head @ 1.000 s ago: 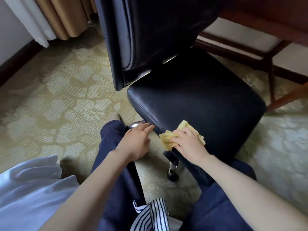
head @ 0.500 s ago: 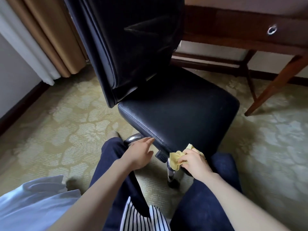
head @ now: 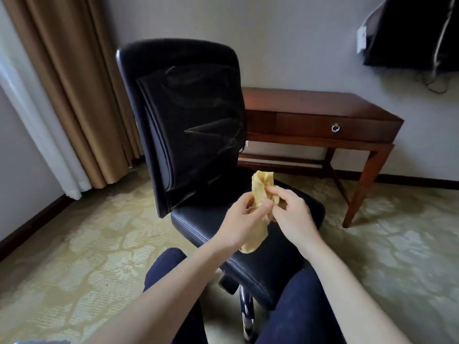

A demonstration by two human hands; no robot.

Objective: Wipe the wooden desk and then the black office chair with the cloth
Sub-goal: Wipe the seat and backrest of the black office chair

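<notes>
The black office chair (head: pixel 188 125) stands in front of me, its back upright and its seat (head: pixel 223 227) below my hands. Both hands hold the yellow cloth (head: pixel 262 187) in the air above the seat. My left hand (head: pixel 244 219) pinches its lower part, and a tail of cloth hangs under that hand. My right hand (head: pixel 293 214) pinches the bunched upper part, which sticks up past the fingers. The wooden desk (head: pixel 320 112) with one ring-handled drawer stands behind the chair against the wall.
Tan curtains (head: pixel 74 95) hang at the left. A dark screen (head: pixel 417 33) with cables is mounted on the wall at the upper right. Patterned carpet (head: pixel 74 256) covers the floor. My knees in dark trousers (head: pixel 298 306) flank the chair's chrome post.
My view has risen from the seat's lower edge to the whole chair and desk. My right hand lifted the cloth off the seat edge, and my left hand came up and took hold of it too.
</notes>
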